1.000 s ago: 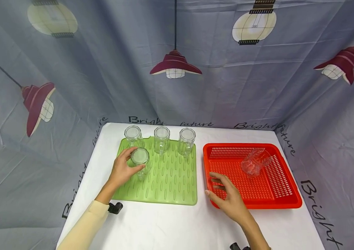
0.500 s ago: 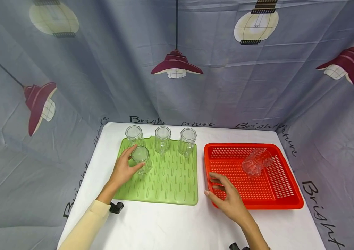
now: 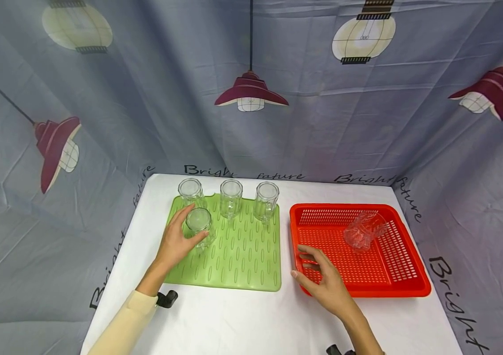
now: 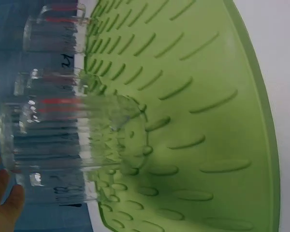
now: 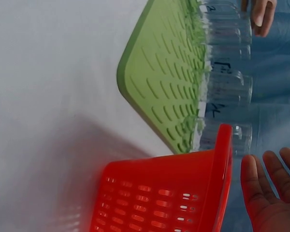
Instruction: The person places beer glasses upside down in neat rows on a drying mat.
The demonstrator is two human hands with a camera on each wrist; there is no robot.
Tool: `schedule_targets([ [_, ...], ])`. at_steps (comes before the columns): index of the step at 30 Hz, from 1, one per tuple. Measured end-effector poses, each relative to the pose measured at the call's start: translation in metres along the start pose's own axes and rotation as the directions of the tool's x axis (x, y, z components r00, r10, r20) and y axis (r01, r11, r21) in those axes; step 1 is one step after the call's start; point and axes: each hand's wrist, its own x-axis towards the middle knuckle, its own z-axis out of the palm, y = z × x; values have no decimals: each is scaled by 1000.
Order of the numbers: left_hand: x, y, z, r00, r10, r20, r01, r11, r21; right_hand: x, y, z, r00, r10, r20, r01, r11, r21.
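Observation:
On the green drying mat (image 3: 242, 266), an upside-down glass mug (image 3: 199, 220) stands in the front left part. My left hand (image 3: 178, 240) is spread about its upper end, thumb and forefinger on either side. Fingertips (image 4: 12, 195) appear beside the mug's top in the left wrist view, with a gap between them and the glass. Over the near left corner of the red basket (image 3: 293, 222) hovers my right hand (image 3: 324, 281), fingers apart and holding nothing. One more glass mug (image 3: 362, 231) lies on its side inside that basket.
Behind the left hand, a row of three upside-down mugs lines the mat's back edge: left (image 3: 190, 190), middle (image 3: 231, 197) and right (image 3: 266, 201). A white cloth (image 3: 242, 320) covers the table, and a grey printed curtain (image 3: 305, 133) surrounds it.
The mug by my left hand shifted slightly toward the back and then came to rest. Left thumb and forefinger have since spread a little wider. My right hand stays in place.

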Motion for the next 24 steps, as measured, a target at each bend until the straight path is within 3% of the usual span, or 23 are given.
schedule_targets([
  [5, -16, 20, -1, 998, 26, -60, -29, 999, -44, 0, 0, 0, 1000, -2, 2, 2, 1000, -7],
  [10, -38, 40, 8, 995, 71, -75, -79, 990, -113, 0, 0, 0, 1000, -10, -2, 9, 1000, -10],
  [19, -71, 48, 34, 995, 95, 33, -85, 970, -228, -2, 0, 1, 1000, -19, -20, 18, 1000, -13],
  [24, -78, 49, 47, 988, 124, 94, -97, 963, -252, -2, 1, 2, 999, -29, -20, 29, 1000, -6],
])
